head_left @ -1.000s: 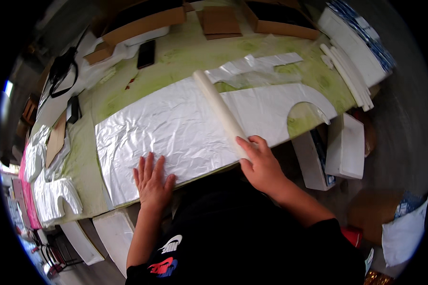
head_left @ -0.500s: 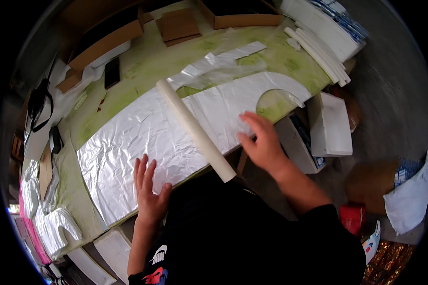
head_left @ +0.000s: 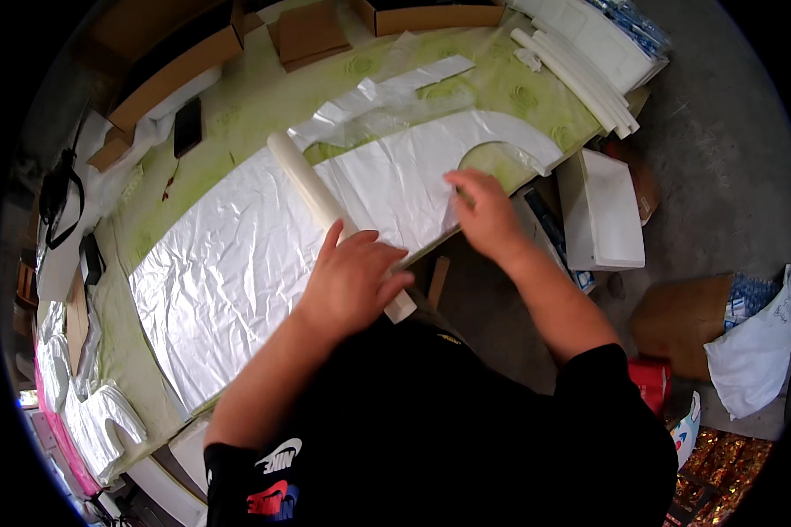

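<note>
A long cream-white tube (head_left: pixel 304 178) lies slantwise across a wrinkled silver film sheet (head_left: pixel 211 263), its near end jutting past the table's edge. My left hand (head_left: pixel 353 279) is laid over the tube's near part, fingers spread and the thumb toward the right; it covers that stretch of the tube. To the right, my right hand (head_left: pixel 490 218) is at the film's near edge, beside the rounded cutout. Its thumb and forefinger are closed on the film there, though blur hides the fingertips in part.
Beyond the film lie clear and silver strips (head_left: pixel 369 105) on the green patterned table cover (head_left: pixel 325 75). White tubes (head_left: pixel 580 83) lie at the far right. Cardboard boxes (head_left: pixel 431 18) and a phone (head_left: pixel 187 127) are toward the back. A white foam box (head_left: pixel 602 211) stands off the right edge.
My left hand has moved right and up from the film onto the tube. My right hand has closed at the film's edge. The view has shifted slightly.
</note>
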`<control>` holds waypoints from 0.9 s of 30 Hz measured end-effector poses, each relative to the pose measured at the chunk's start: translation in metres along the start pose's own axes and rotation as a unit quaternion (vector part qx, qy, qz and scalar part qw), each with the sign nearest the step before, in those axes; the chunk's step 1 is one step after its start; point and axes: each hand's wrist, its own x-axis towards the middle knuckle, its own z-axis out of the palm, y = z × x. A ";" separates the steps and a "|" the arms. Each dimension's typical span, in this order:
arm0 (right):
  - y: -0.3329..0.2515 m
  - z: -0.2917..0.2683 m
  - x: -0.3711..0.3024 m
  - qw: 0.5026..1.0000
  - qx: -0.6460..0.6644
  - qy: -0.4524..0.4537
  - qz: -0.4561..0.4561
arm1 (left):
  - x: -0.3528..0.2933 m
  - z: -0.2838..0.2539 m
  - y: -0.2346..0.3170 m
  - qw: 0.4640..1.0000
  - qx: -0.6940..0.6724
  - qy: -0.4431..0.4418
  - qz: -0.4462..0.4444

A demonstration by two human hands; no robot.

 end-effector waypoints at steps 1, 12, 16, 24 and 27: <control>0.005 0.000 -0.004 0.996 0.055 0.022 0.062 | 0.016 -0.005 0.002 0.999 -0.025 -0.024 -0.015; 0.003 0.011 -0.074 0.968 0.159 0.166 0.101 | 0.120 0.033 -0.016 0.980 -0.042 -0.126 -0.146; -0.003 0.005 -0.080 0.974 0.136 0.155 0.093 | 0.118 0.042 -0.023 0.985 -0.029 -0.106 -0.135; -0.025 0.005 -0.047 0.989 0.082 0.117 -0.032 | 0.114 0.036 -0.025 0.973 -0.124 -0.063 -0.184; -0.010 0.009 -0.020 0.995 0.015 0.064 -0.072 | 0.103 0.024 -0.024 0.958 -0.189 -0.017 -0.216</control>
